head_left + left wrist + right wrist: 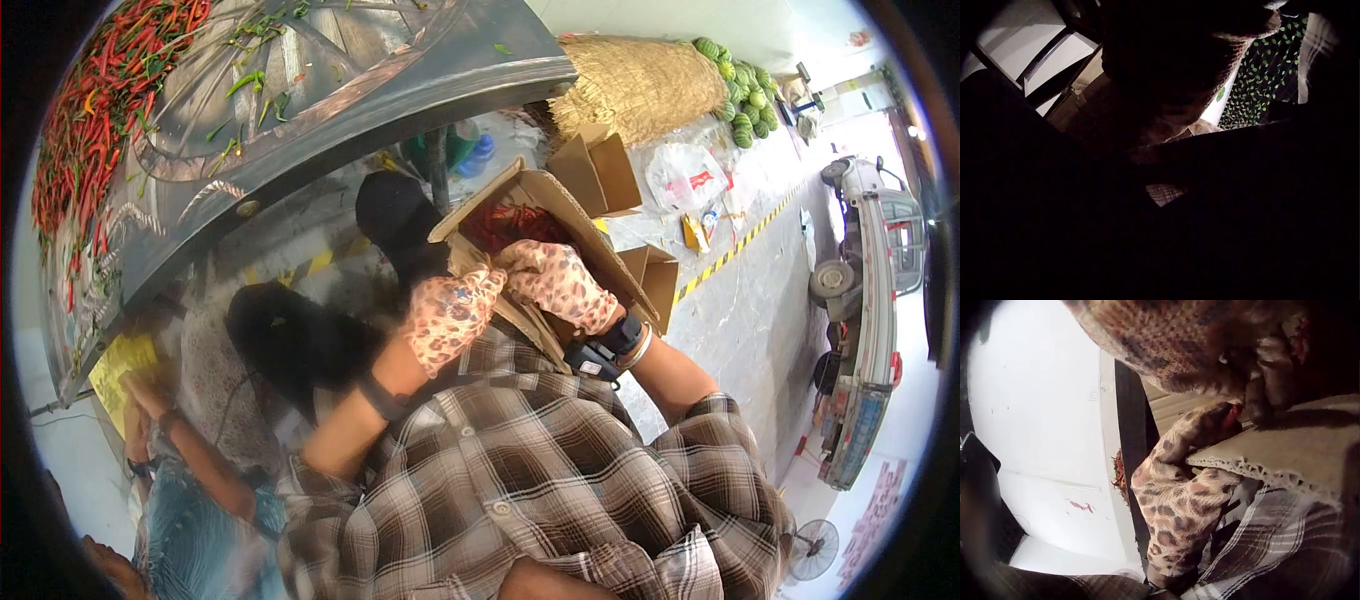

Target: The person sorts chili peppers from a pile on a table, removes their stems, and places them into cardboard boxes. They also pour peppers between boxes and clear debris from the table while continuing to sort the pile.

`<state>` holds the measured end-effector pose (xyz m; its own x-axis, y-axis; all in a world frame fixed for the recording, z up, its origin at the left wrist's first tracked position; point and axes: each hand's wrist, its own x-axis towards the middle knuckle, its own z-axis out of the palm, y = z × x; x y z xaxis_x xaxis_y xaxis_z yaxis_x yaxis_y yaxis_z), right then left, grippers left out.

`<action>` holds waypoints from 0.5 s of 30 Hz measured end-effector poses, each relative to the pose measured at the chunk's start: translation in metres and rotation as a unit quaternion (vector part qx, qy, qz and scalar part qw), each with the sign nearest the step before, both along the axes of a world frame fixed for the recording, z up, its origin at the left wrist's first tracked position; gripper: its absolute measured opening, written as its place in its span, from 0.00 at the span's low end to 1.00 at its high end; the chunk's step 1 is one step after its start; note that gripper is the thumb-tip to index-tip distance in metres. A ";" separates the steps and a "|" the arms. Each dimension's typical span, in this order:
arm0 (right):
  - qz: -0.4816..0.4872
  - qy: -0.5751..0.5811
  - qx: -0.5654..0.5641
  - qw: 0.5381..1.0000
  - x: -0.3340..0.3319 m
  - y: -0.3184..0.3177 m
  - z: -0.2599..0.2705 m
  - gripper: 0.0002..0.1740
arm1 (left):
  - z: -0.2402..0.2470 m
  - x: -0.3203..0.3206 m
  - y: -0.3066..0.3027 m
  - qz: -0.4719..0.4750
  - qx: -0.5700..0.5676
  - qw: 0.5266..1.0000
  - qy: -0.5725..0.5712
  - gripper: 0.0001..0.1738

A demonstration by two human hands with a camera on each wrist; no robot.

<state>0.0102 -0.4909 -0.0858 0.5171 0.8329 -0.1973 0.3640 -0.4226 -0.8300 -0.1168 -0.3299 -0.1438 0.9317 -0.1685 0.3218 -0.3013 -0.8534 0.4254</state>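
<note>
Both hands wear leopard-print gloves and meet at the near edge of an open cardboard box [590, 215] with red chilies [515, 225] inside. My left hand [452, 315] grips the box flap [1297, 447], its fingers [1200, 434] bent over the edge. The right hand [560, 285] has its fingers curled, the tips touching a small red chili [1232, 415] beside the left fingertips. Above the flap, the right hand [1179, 344] looms large in the right wrist view. Most of the left wrist view is dark, with a patch of knit glove [1232, 56].
A dark-framed table [400, 95] bears heaped red chilies [95, 130] at upper left. Two smaller boxes [600, 175] stand beyond the box, near a straw-coloured roll [640, 88] and watermelons [745, 100]. At lower left another person's arm [205, 465] reaches to yellow material [120, 375].
</note>
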 end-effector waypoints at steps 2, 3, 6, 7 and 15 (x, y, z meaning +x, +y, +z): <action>-0.025 0.037 -0.034 0.998 -0.004 0.002 0.003 0.16 | -0.004 0.001 0.000 0.005 -0.021 1.000 0.012 0.23; -0.015 -0.036 -0.008 0.999 -0.007 0.002 0.000 0.15 | -0.007 0.001 -0.001 0.008 -0.041 0.999 0.023 0.22; 0.029 -0.207 0.013 0.978 -0.008 0.000 -0.018 0.13 | -0.024 0.003 -0.003 0.031 0.085 0.996 -0.007 0.22; 0.046 -0.264 0.008 0.963 -0.008 0.000 -0.024 0.13 | -0.019 0.003 -0.004 0.039 0.127 0.991 -0.018 0.22; 0.048 -0.158 -0.022 0.986 0.003 0.005 -0.006 0.13 | -0.002 -0.001 -0.001 0.019 -0.037 0.998 0.043 0.22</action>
